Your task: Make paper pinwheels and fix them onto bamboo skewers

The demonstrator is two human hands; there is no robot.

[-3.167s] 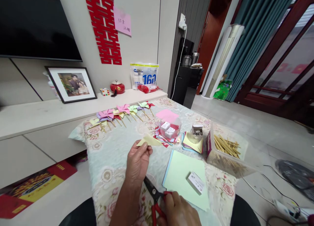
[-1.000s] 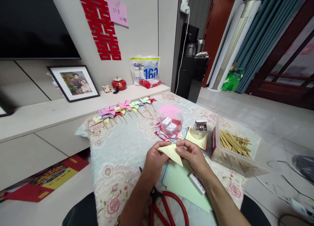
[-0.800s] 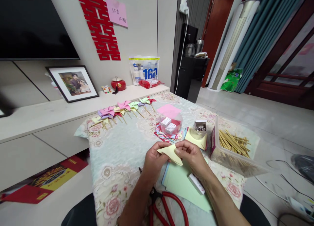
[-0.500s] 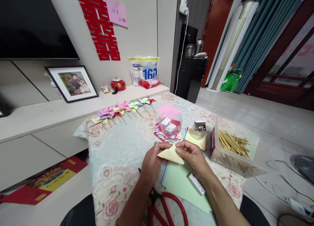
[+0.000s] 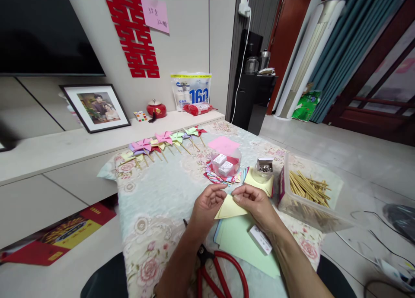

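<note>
A pale yellow sheet of paper [image 5: 231, 207], folded into a triangle, is pinched between the thumb and fingers of my right hand [image 5: 254, 203]. My left hand [image 5: 207, 203] is beside the paper's left edge, its fingers loosely curled and apart; whether a fingertip touches the paper is hard to see. Below the hands lies a stack of light green paper [image 5: 240, 242] with a small white box [image 5: 260, 239] on it, near my right wrist. Red-handled pliers [image 5: 220, 270] rest on the tablecloth by my left forearm, which hides part of them.
Several finished paper pinwheels [image 5: 164, 138] lie at the table's back left. A clear round container [image 5: 235, 164] holds small white boxes. An open box of metal fasteners [image 5: 265, 165] stands right of it, near a plastic bin [image 5: 311, 218] of wooden sticks. Pink paper [image 5: 223, 144] lies behind.
My left hand has loosened from the paper's left side, its fingers now apart. The folded paper has turned slightly in my right hand's pinch. The view has shifted a little.
</note>
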